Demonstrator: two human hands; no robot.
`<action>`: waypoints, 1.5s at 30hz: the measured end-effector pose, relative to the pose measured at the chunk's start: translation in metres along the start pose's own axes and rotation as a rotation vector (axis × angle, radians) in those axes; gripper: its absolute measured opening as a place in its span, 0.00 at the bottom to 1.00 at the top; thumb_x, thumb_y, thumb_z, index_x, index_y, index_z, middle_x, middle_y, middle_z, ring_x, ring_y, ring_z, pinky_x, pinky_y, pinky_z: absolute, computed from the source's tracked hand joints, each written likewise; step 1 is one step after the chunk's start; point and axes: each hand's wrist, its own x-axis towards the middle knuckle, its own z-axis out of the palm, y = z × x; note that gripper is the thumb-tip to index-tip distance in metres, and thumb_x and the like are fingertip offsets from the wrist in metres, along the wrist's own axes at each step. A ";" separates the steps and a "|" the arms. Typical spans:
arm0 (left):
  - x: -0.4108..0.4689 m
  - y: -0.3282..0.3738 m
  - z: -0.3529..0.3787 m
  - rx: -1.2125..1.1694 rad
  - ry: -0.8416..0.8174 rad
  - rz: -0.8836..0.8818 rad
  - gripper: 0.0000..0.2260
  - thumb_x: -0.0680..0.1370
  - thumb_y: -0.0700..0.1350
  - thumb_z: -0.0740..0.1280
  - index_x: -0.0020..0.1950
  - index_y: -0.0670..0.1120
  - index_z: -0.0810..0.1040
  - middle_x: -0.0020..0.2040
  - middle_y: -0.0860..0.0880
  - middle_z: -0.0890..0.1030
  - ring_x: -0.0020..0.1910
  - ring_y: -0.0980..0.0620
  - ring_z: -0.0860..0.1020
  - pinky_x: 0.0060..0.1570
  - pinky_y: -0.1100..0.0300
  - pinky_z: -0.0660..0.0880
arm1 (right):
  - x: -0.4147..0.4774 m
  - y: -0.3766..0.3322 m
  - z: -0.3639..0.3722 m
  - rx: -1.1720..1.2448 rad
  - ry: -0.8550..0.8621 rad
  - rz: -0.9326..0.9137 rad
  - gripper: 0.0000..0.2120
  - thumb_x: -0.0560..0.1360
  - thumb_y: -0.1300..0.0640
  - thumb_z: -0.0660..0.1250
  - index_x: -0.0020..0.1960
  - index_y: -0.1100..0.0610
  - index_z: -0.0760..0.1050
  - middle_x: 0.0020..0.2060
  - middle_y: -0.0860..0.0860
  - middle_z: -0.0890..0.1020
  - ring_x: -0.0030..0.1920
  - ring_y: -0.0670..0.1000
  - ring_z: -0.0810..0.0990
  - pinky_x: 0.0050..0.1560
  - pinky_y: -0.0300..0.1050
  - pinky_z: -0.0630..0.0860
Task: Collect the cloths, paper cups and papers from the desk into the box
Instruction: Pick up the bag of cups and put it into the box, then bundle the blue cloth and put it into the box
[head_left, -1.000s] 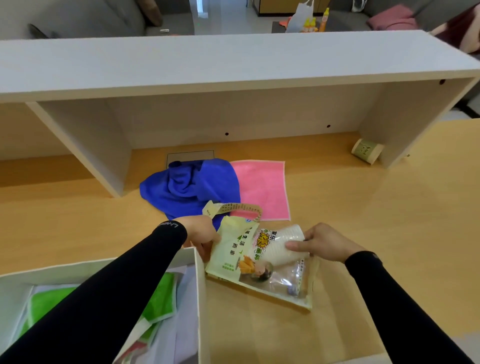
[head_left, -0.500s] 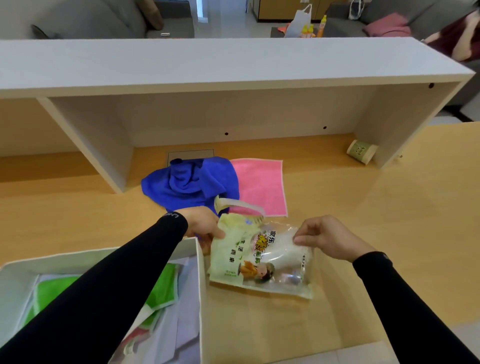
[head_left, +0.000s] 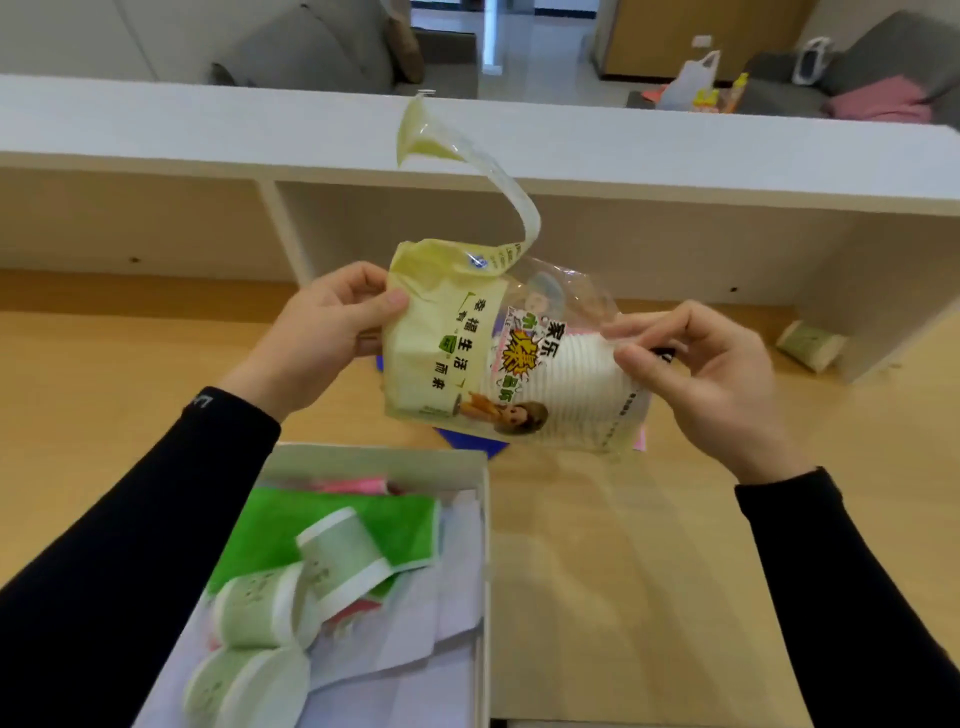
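Holding the bag (head_left: 498, 358) of cups above the box (head_left: 485, 525), my left hand (head_left: 322, 332) pinches its edge, my right hand (head_left: 706, 364) its side. Inside already: cups (head_left: 340, 561), green cloth (head_left: 395, 525), papers (head_left: 457, 597). Beyond the box, one cup (head_left: 810, 345) and cloths remain on the worktop (head_left: 597, 545).

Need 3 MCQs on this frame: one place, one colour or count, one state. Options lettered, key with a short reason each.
1. Where is the bag of cups?
A. Lying on the desk
B. Held up between both hands
C. Inside the box

2. What colour is the cloth under the loose cups in the box?
A. Green
B. Yellow
C. Black

3. How is the left hand engaged?
A. Resting flat on the desk
B. Reaching into the box
C. Pinching the bag's left edge

Key: B, the bag is in the air with the left hand and right hand on its ends. A, the cloth is bright green. C, thumb and fingers close on the yellow edge.
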 end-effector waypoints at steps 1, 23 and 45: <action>-0.009 0.004 -0.012 0.017 0.032 0.003 0.08 0.74 0.43 0.67 0.36 0.51 0.79 0.36 0.54 0.84 0.36 0.57 0.81 0.35 0.63 0.79 | 0.003 -0.007 0.012 0.020 -0.009 -0.003 0.11 0.69 0.65 0.72 0.36 0.51 0.74 0.45 0.52 0.84 0.46 0.47 0.83 0.47 0.41 0.76; -0.142 -0.070 -0.105 1.477 -0.631 -0.385 0.13 0.72 0.35 0.57 0.53 0.40 0.77 0.48 0.42 0.79 0.44 0.44 0.76 0.39 0.56 0.70 | -0.056 -0.026 0.224 -0.609 -0.765 0.495 0.12 0.66 0.60 0.75 0.33 0.50 0.72 0.29 0.40 0.73 0.29 0.36 0.74 0.28 0.28 0.65; 0.052 -0.068 -0.032 0.652 -0.176 -0.335 0.06 0.73 0.45 0.67 0.50 0.50 0.78 0.47 0.48 0.81 0.40 0.51 0.77 0.41 0.58 0.75 | 0.046 0.111 0.130 -0.224 0.029 0.762 0.33 0.71 0.58 0.71 0.72 0.59 0.60 0.67 0.60 0.71 0.63 0.57 0.73 0.58 0.46 0.71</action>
